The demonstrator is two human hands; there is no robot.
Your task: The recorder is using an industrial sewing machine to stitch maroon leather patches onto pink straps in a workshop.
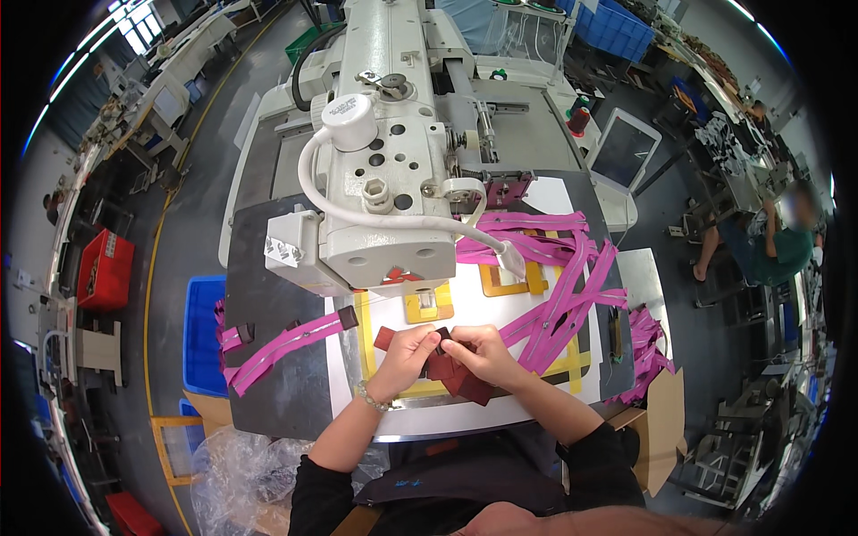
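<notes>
My left hand [409, 355] and my right hand [487, 355] meet over the near part of the sewing machine's white work plate. Between their closed fingertips is a small dark piece [442, 337]; its exact kind cannot be made out. Beneath and beside the hands lie several reddish-brown patches [463, 382]. Just beyond stands the white industrial sewing machine head [380, 241], with a small yellow-edged frame [429, 305] under it. Magenta zippers [563, 313] are heaped to the right. Another magenta zipper [290, 350], with a dark end tab, lies on the left.
A blue bin [204, 335] stands left of the table, above crumpled clear plastic [246, 473]. On the right are an open cardboard box [661, 429] and more magenta zippers [645, 357]. A screen [623, 152] stands at the back right. Farther right, a person [769, 241] sits.
</notes>
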